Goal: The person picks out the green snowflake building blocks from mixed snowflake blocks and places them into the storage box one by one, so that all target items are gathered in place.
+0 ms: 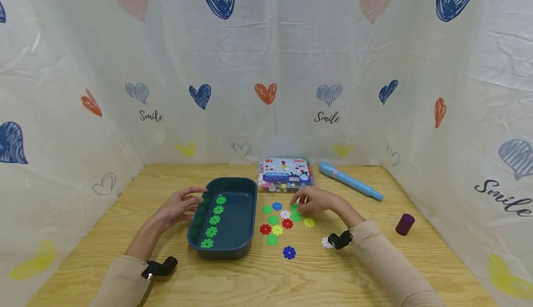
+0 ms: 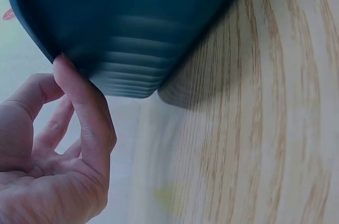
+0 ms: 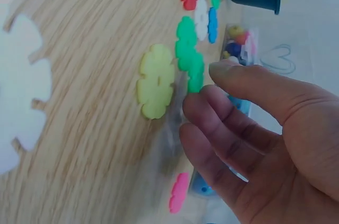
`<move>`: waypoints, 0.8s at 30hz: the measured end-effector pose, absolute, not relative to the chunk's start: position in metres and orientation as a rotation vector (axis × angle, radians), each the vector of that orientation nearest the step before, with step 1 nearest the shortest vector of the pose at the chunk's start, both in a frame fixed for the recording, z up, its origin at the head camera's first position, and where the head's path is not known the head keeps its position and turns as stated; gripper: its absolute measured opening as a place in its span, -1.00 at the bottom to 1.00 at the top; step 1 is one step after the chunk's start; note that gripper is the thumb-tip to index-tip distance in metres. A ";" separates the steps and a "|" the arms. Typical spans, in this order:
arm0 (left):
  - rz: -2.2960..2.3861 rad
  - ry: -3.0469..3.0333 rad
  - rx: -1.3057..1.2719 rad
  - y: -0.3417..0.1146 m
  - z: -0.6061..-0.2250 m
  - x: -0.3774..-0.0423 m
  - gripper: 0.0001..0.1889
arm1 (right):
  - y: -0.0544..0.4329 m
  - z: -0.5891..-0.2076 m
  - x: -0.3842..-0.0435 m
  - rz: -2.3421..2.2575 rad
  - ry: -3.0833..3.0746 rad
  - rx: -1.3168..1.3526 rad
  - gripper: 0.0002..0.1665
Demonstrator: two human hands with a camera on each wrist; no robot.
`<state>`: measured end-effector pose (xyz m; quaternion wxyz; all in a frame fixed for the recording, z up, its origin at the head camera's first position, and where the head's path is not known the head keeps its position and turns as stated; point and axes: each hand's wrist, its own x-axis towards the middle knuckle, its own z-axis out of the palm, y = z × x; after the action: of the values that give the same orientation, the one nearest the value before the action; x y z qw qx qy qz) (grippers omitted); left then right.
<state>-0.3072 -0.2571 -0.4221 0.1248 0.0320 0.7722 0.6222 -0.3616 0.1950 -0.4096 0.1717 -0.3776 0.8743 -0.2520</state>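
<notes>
My left hand (image 1: 180,206) is at the left side of a dark teal tray (image 1: 245,247), its thumb and index fingertip touching the rim. Several green snowflake discs (image 1: 214,220) form a row inside the tray. Over the loose discs right of it, my right hand (image 1: 314,199) reaches down with loosely bent fingers. Thumb and fingertips are apart in the right wrist view, close to two overlapping green discs (image 3: 186,44), with nothing between them. A yellow disc (image 3: 156,82) lies just beside these, and a pink disc (image 3: 179,192) lies farther along, hidden in the head view.
Red (image 1: 265,229), blue (image 1: 289,252), white (image 1: 285,214) and other discs lie scattered right of the tray. A clear box of beads (image 1: 285,174) stands behind them. Farther right are a light-blue tube (image 1: 351,181) and a purple cylinder (image 1: 405,224). A printed curtain (image 1: 266,43) surrounds the wooden table (image 1: 233,281).
</notes>
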 end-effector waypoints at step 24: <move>1.810 2.262 0.099 -0.256 -0.420 -0.305 -0.47 | 0.191 -0.413 -0.370 -0.680 2.521 -0.837 -0.71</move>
<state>-0.3054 -0.2561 -0.4198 0.1212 0.0340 0.7746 0.6198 -0.3704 0.1906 -0.4133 0.1986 -0.2990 0.9011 -0.2432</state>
